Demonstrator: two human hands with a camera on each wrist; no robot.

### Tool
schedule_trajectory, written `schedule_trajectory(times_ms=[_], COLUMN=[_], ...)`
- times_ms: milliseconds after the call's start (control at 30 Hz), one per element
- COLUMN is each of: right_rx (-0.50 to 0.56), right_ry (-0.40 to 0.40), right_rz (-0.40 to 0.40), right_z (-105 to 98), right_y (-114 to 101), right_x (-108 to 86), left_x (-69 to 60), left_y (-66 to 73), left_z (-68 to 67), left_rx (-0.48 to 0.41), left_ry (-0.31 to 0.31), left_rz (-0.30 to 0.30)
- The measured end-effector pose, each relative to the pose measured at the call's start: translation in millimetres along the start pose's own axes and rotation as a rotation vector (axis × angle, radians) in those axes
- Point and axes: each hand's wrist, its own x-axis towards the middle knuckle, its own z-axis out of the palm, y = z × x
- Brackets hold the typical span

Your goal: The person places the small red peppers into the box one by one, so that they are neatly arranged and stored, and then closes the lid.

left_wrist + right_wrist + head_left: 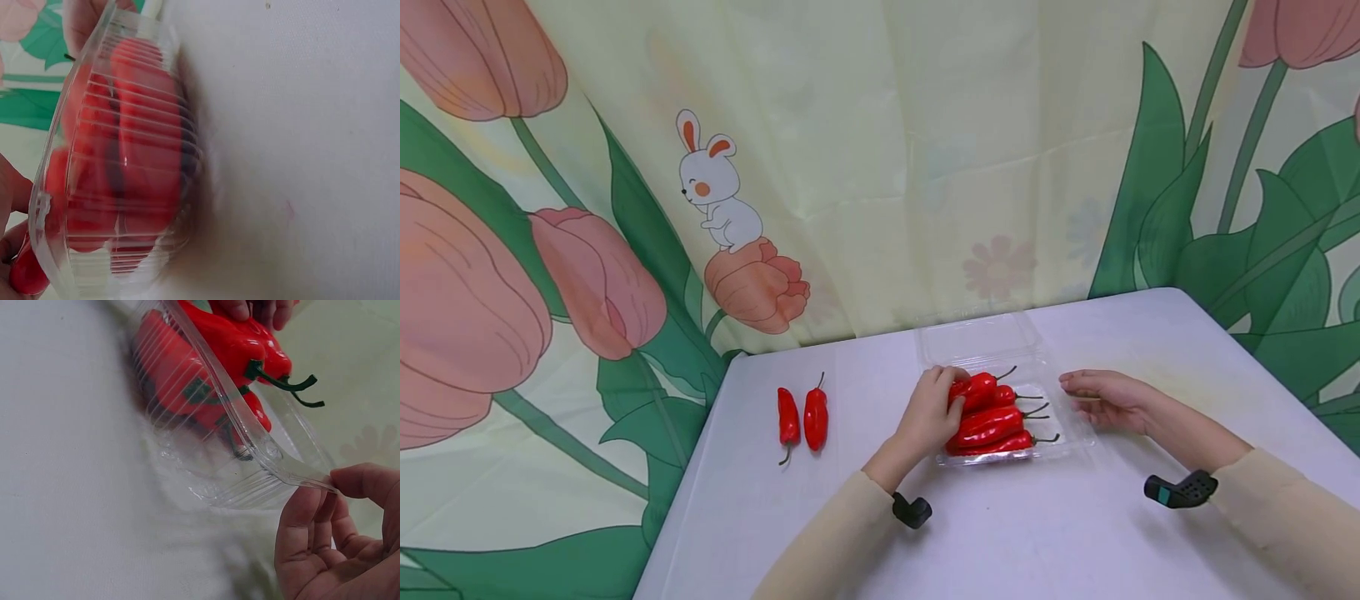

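Note:
A clear plastic box (pixel 1078 440) holds several red chili peppers (pixel 988 427) with green stems, lying side by side and stacked. My left hand (pixel 931 410) reaches over the box's left side and grips a red pepper (pixel 28 272) at the top of the pile. Part of that pepper is hidden by the fingers. At the box's right end, my right hand (pixel 1108 400) pinches the rim (pixel 303 480) between thumb and fingers, as the right wrist view shows. The box's clear lid (pixel 977 337) lies folded back behind it.
Two more red peppers lie apart on the table's left part, one with its stem toward me (pixel 787 417), the other with its stem away (pixel 816 421). A white cloth covers the table (pixel 865 375). Behind it hangs a curtain (pixel 865 167) printed with tulips and a rabbit.

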Motion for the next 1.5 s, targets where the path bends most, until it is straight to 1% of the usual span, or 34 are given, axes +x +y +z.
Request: schedule_trajectory(times_ms=[133,300,367,533,833,967,1200,1267,1367,1500], right_rx=[-0.003,-0.015,-0.017,-0.01,-0.019,-0.011,-0.008,-0.006,-0.001,0.002], right_ry=[0.006,0.008,0.007,0.002,0.003,0.0,0.014,0.02,0.019,0.014], right_rz=[0.003,0.0,-0.002,-0.005,-0.002,-0.001,0.006,0.008,0.008,0.007], right_z=[-0.8,-0.7,-0.8,-1.7,-0.5,-0.9,-0.8,-0.5,-0.4,-0.3], right_y=[0.5,1.3,1.6,2.3,3.4,2.3,1.3,1.2,1.3,1.7], right_x=[0.0,0.8,1.0,1.2,1.2,1.0,-0.4,-1.3,-1.9,-2.0], left_x=[1.1,2.3,2.7,3.1,2.8,2.7,-1.7,-3.4,-5.2,-6.4], left_y=[2.7,0.9,0.1,0.3,2.2,1.7,-0.5,-1.5,-2.6,-4.0], left_z=[3.4,8.1,9.3,10.7,13.2,13.0,8.6,7.5,6.2,5.2], left_rx=[-0.006,-0.007,-0.01,-0.04,-0.043,-0.056,-0.158,-0.181,-0.195,-0.195], left_ry=[-0.016,-0.036,-0.034,-0.043,-0.076,-0.102,-0.198,-0.216,-0.216,-0.206], left_rz=[0.015,0.027,0.041,0.06,0.035,0.026,0.002,-0.007,-0.019,-0.02])
